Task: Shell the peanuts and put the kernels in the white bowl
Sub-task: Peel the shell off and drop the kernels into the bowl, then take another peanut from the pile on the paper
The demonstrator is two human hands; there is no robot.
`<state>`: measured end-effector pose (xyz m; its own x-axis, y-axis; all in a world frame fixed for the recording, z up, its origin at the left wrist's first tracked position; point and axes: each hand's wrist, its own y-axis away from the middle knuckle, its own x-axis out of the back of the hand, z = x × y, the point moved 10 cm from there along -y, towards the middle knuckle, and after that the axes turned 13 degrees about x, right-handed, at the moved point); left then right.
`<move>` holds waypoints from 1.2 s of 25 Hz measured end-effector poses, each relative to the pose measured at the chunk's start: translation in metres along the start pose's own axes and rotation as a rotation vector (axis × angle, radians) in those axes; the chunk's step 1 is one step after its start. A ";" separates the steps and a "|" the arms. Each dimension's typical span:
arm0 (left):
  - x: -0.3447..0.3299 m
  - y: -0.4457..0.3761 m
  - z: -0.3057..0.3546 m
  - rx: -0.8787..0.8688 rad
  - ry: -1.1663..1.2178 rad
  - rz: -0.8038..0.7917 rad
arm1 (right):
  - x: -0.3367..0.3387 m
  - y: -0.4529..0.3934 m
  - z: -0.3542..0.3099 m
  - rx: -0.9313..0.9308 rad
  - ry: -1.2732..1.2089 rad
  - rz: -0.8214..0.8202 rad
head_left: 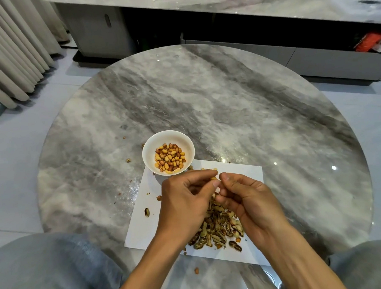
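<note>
1. While both hands meet over the white sheet of paper (241, 175), the left hand (183, 201) pinches a peanut (214, 177) between thumb and forefinger, and the right hand (251, 200) curls its fingers in against the same nut from the 3 o'clock side; I judge that the shell is being cracked or pulled apart, though little of the nut shows between the fingertips.
2. Just beyond the hands, at 11 o'clock from them, the white bowl (186, 142) stands with its near edge on the far corner of the paper, the rest on the round marble table (226, 94).
3. Inside it lies a good layer of kernels (170, 158), covering the bottom but far from filling it, so much of the shelling looks done.
4. Under the wrists, toward 6 o'clock, a pile of empty shells (219, 230) spreads across the paper, which supports that judgement.
5. One split shell half (147, 212) lies apart at 9 o'clock on the paper, and a stray kernel (196, 270) sits on the table nearer the person.
6. Whether unshelled peanuts remain I cannot tell: the hands hide the far end of the heap, and what shows is mostly opened husk.
</note>
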<state>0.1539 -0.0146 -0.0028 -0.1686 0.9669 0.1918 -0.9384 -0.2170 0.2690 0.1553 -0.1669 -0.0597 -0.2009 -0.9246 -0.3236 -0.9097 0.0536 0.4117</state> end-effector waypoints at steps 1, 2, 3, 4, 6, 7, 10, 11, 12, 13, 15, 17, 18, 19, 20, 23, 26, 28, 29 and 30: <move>0.006 -0.003 -0.002 0.028 -0.008 0.030 | 0.009 -0.002 -0.002 0.030 0.142 0.031; 0.014 -0.007 -0.003 0.044 -0.027 0.061 | 0.017 -0.006 -0.008 0.083 0.383 0.045; 0.020 -0.011 -0.004 0.054 -0.045 0.082 | 0.022 -0.010 -0.016 0.162 0.663 0.045; 0.024 -0.014 -0.005 0.066 -0.056 0.081 | 0.022 -0.013 -0.024 0.242 0.880 0.032; 0.018 -0.016 -0.011 0.112 -0.073 0.011 | 0.022 -0.018 -0.034 0.301 0.977 0.029; 0.012 -0.013 -0.014 0.136 -0.105 -0.031 | 0.025 -0.020 -0.035 0.300 0.934 0.034; 0.005 -0.012 -0.013 0.133 -0.161 -0.049 | 0.028 -0.028 -0.037 0.358 0.931 0.042; 0.013 -0.015 -0.008 0.112 -0.147 -0.005 | 0.023 -0.032 -0.037 0.417 0.999 0.011; 0.024 -0.020 -0.002 0.081 -0.140 0.059 | 0.013 -0.037 -0.036 0.497 1.087 -0.049; 0.036 -0.025 0.006 0.041 -0.157 0.128 | 0.000 -0.043 -0.032 0.585 1.184 -0.143; 0.051 -0.032 0.020 -0.041 -0.269 0.222 | -0.023 -0.053 -0.018 0.715 1.359 -0.336; 0.056 -0.032 0.026 -0.104 -0.364 0.276 | -0.031 -0.060 -0.009 0.757 1.484 -0.417; 0.057 -0.030 0.028 -0.132 -0.376 0.290 | -0.032 -0.062 -0.009 0.774 1.522 -0.421; 0.056 -0.028 0.029 -0.150 -0.369 0.289 | -0.032 -0.062 -0.012 0.793 1.536 -0.405; 0.055 -0.027 0.028 -0.151 -0.355 0.272 | -0.029 -0.061 -0.017 0.798 1.515 -0.374; 0.042 -0.028 0.013 -0.059 -0.297 0.166 | -0.006 -0.058 -0.035 0.613 1.091 -0.167; 0.012 -0.021 0.006 -0.011 -0.169 -0.064 | -0.002 -0.032 -0.030 0.273 0.333 -0.081; -0.003 -0.011 0.013 -0.087 -0.104 -0.152 | -0.013 -0.011 -0.024 0.150 0.068 -0.119; -0.003 -0.008 0.018 -0.128 -0.075 -0.143 | -0.017 -0.003 -0.021 0.112 -0.009 -0.133; 0.000 -0.007 0.021 -0.154 -0.040 -0.118 | -0.019 0.003 -0.020 0.082 -0.066 -0.138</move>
<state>0.1663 -0.0156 0.0150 -0.0450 0.9776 0.2057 -0.9865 -0.0760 0.1450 0.1633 -0.1566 -0.0353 -0.0932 -0.8989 -0.4282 -0.9562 -0.0390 0.2900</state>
